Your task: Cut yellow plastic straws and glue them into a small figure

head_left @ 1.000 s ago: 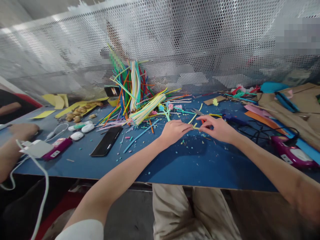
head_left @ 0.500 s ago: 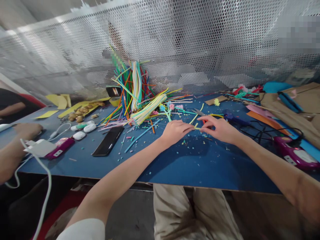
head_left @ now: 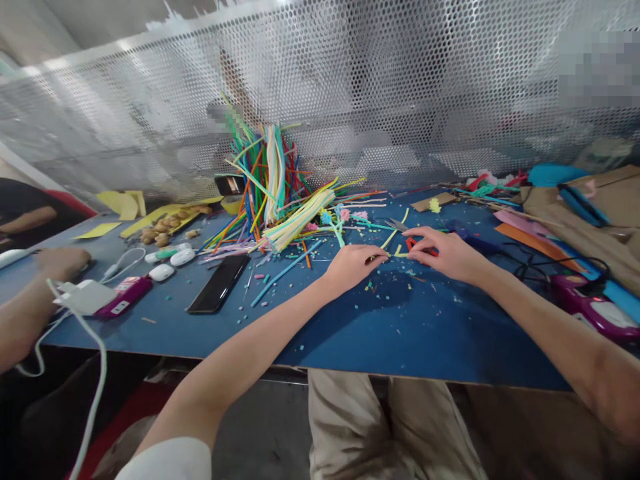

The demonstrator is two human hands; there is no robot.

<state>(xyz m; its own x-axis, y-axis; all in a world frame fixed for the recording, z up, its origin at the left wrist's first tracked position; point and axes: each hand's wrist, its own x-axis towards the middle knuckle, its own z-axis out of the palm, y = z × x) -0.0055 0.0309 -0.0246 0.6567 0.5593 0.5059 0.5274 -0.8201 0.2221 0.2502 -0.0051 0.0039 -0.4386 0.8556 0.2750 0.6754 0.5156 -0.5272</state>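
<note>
1. pale yellow fuzzy pipe-cleaner piece [head_left: 401, 255] spans the gap between our hands, its long axis running left to right.
2. our left hand [head_left: 353, 267] pinches its left end, fingertips closed.
3. our right hand [head_left: 450, 257] is at its right end, forefinger parted from thumb; whether it grips, we cannot tell.
4. red-handled metal scissors [head_left: 399, 226] lie just beyond, on the far side, on the blue tabletop [head_left: 360, 340].

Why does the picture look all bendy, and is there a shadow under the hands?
In the head view, the holed metal screen looks stretched near the edges, probably by a wide lens; a soft, dark shadow lies on the blue table below the left hand and right hand; the tiny yellow piece between them looks fuzzy.
</note>
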